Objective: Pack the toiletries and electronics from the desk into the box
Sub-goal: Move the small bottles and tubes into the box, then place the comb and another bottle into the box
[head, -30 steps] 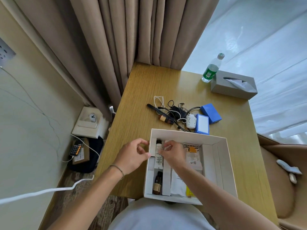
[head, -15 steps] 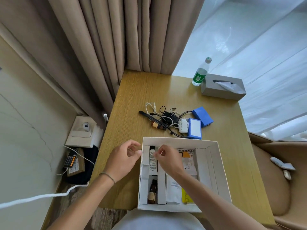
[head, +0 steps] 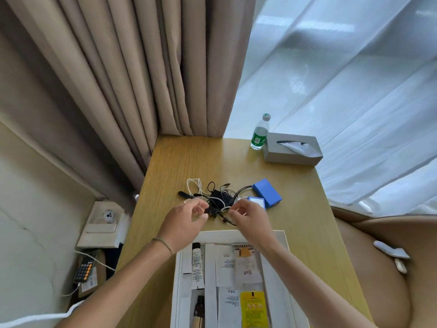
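A tangle of black and white cables (head: 218, 197) with a small black adapter lies mid-desk. My left hand (head: 186, 218) pinches a black cable plug at the tangle's near edge. My right hand (head: 248, 215) pinches a white cable beside it and hides part of a blue-and-white case (head: 257, 201). A blue box (head: 267, 192) lies just behind that case. A slim black item (head: 185, 194) sits at the tangle's left. The white box (head: 281, 235) stands at the near edge and holds a white tube (head: 197, 263), a brown bottle (head: 199, 308), white sachets and a yellow sachet (head: 254, 308).
A water bottle (head: 260, 133) and a grey tissue box (head: 293, 150) stand at the desk's far right corner. Beige curtains hang behind. A tan chair (head: 378, 268) is at the right. Left of the desk are a wall socket panel (head: 104, 223) and a phone (head: 85, 268).
Both hands left the box and moved forward to the cable tangle, where they now pinch cables. The camera tilted up, so the box sits lower in view.
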Available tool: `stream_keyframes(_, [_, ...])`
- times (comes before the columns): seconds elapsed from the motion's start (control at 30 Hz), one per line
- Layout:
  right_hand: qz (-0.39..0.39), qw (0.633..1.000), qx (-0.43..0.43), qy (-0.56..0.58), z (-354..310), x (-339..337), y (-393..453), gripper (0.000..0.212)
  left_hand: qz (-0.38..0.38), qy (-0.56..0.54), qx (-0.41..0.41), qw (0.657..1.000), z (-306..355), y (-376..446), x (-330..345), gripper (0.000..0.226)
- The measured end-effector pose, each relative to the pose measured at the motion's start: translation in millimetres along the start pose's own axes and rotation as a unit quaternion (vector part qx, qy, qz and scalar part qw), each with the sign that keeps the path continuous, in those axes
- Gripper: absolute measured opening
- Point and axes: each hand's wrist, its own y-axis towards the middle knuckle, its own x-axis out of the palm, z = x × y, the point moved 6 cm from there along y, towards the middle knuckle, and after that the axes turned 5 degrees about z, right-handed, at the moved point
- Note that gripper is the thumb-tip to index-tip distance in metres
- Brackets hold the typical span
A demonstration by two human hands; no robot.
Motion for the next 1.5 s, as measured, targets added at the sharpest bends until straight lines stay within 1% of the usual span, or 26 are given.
stream_keyframes(0.07, [-0.029, 0.999, 0.015, -0.036, 9, -4, 18, 0.007, -0.019, 0.007, -0.006, 1.000, 4, 9, 8, 0.017])
stream_keyframes(0.17, [-0.070, 0.993, 0.036, -0.091, 25, -3, 45, 0.018, -0.044, 0.025, -0.010, 0.999, 7, 19, 20, 0.018])
stream_keyframes(0.3, [-0.070, 0.979, 0.001, -0.190, 43, 1, 76, 0.026, -0.069, 0.056, -0.016, 0.996, 7, 30, 33, 0.017])
stream_keyframes(0.37, [-0.091, 0.966, -0.018, -0.241, 52, 8, 88, 0.028, -0.076, 0.066, -0.031, 0.994, 3, 35, 37, 0.017])
stream_keyframes(0.53, [-0.159, 0.919, -0.069, -0.353, 71, 34, 106, 0.033, -0.095, 0.102, -0.055, 0.989, -9, 43, 41, 0.018])
stream_keyframes(0.63, [-0.166, 0.897, -0.094, -0.398, 77, 44, 113, 0.039, -0.102, 0.120, -0.063, 0.986, -16, 45, 40, 0.018])
stream_keyframes(0.77, [-0.166, 0.878, -0.116, -0.434, 85, 52, 120, 0.045, -0.108, 0.138, -0.073, 0.982, -26, 49, 39, 0.018])
stream_keyframes(0.9, [-0.168, 0.869, -0.115, -0.452, 86, 55, 127, 0.050, -0.116, 0.154, -0.084, 0.978, -36, 55, 38, 0.012])
stream_keyframes(1.0, [-0.173, 0.881, -0.085, -0.432, 86, 50, 131, 0.056, -0.124, 0.166, -0.083, 0.975, -43, 62, 40, 0.013])
stream_keyframes(1.07, [-0.168, 0.899, -0.066, -0.398, 84, 43, 131, 0.059, -0.132, 0.178, -0.078, 0.972, -47, 68, 44, 0.013])
stream_keyframes(1.17, [-0.160, 0.943, -0.029, -0.290, 78, 30, 127, 0.065, -0.150, 0.198, -0.078, 0.965, -55, 78, 53, 0.016])
stream_keyframes(1.27, [-0.178, 0.974, 0.020, -0.140, 67, 19, 116, 0.068, -0.185, 0.225, -0.073, 0.954, -62, 85, 63, 0.028])
stream_keyframes(1.3, [-0.188, 0.978, 0.044, -0.080, 63, 16, 111, 0.067, -0.195, 0.234, -0.069, 0.950, -64, 87, 66, 0.033])
stream_keyframes(1.37, [-0.208, 0.973, 0.095, 0.025, 58, 10, 99, 0.065, -0.208, 0.248, -0.062, 0.944, -67, 92, 71, 0.042])
stream_keyframes(1.5, [-0.231, 0.947, 0.162, 0.155, 57, 2, 82, 0.056, -0.224, 0.272, -0.038, 0.935, -73, 100, 83, 0.050])
